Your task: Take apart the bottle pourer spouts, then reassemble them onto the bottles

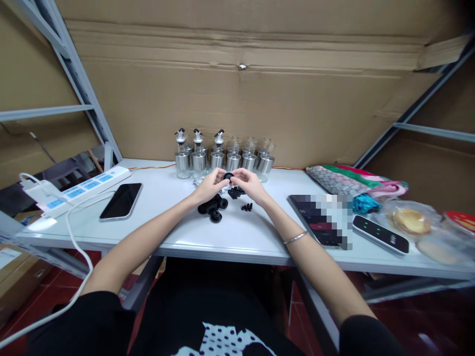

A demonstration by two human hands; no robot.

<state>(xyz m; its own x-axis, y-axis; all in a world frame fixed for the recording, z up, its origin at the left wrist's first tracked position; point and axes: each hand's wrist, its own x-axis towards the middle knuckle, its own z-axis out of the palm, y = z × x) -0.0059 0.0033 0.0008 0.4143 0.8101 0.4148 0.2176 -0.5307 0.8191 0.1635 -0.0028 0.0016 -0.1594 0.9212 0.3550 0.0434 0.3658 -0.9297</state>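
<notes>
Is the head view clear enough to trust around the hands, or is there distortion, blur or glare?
Head view: wide-angle bending at the shelf frame; a pixelated patch on the table; even light, no strong glare; left hand and right hand small but sharp, sharing a black ring.

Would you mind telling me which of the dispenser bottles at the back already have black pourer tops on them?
The three leftmost bottles in the row carry black pourer tops; the bottles to their right show only clear tops.

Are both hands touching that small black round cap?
Touching: the head view shows left hand and right hand pinching the small black round cap between their fingertips.
</notes>
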